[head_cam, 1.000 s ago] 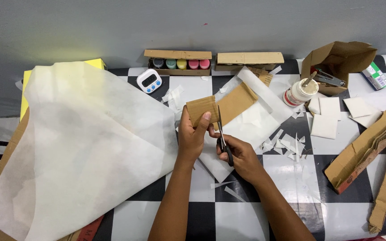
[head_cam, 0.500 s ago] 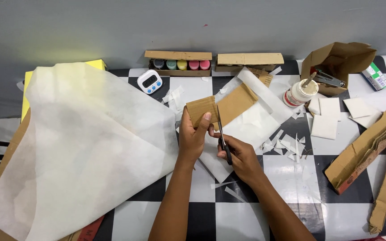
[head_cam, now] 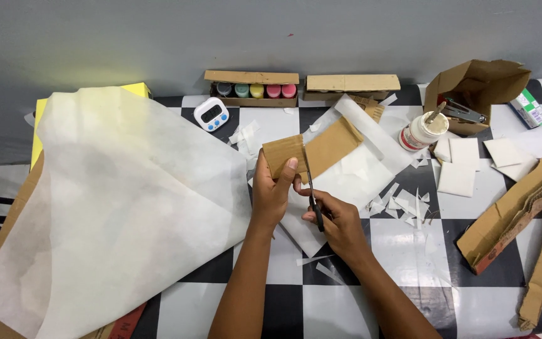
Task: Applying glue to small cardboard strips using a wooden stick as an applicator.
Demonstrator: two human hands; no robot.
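Observation:
My left hand [head_cam: 272, 191] pinches the near end of a brown corrugated cardboard strip [head_cam: 321, 149], thumb on top. My right hand [head_cam: 340, 220] grips a pair of scissors [head_cam: 312, 188] whose blades point away from me and sit in the strip just right of my left thumb. The strip lies over a white sheet of paper [head_cam: 352, 176] on the black-and-white checkered table [head_cam: 403, 251]. The far end of the strip reaches toward the back right.
A large white tissue sheet [head_cam: 127, 201] covers the left side. At the back stand a box of paint pots [head_cam: 253, 89], a small timer [head_cam: 211, 114], a flat cardboard box [head_cam: 352, 83], a glue bottle [head_cam: 418, 132] and an open carton [head_cam: 475, 94]. Cardboard strips [head_cam: 522, 207] and paper scraps [head_cam: 409, 204] lie right.
The scissors have worked slightly further along the cardboard strip, and my right hand has shifted a little. My left hand keeps its hold.

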